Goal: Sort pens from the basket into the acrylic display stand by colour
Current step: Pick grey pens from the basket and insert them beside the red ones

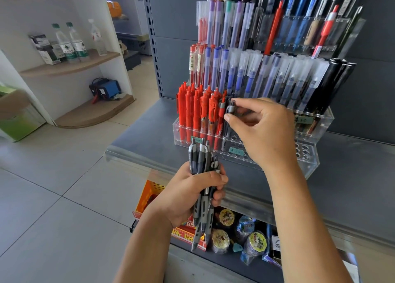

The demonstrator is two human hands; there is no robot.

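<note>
We are pinching black pen [230, 111] with right hand [263, 130], lowering it into stand [307, 165] slot just beside red pens [192, 109], likely grouping by colour. Left hand [190, 195] is gripping spare bundle [202, 188], we judge as ready stock. Basket not showing. Slot bottom hiding behind fingers; pen tip unclear.

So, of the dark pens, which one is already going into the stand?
The single dark pen pinched by the right hand, standing upright just right of the red pens in the acrylic stand. The others are bundled in the left hand.
</note>
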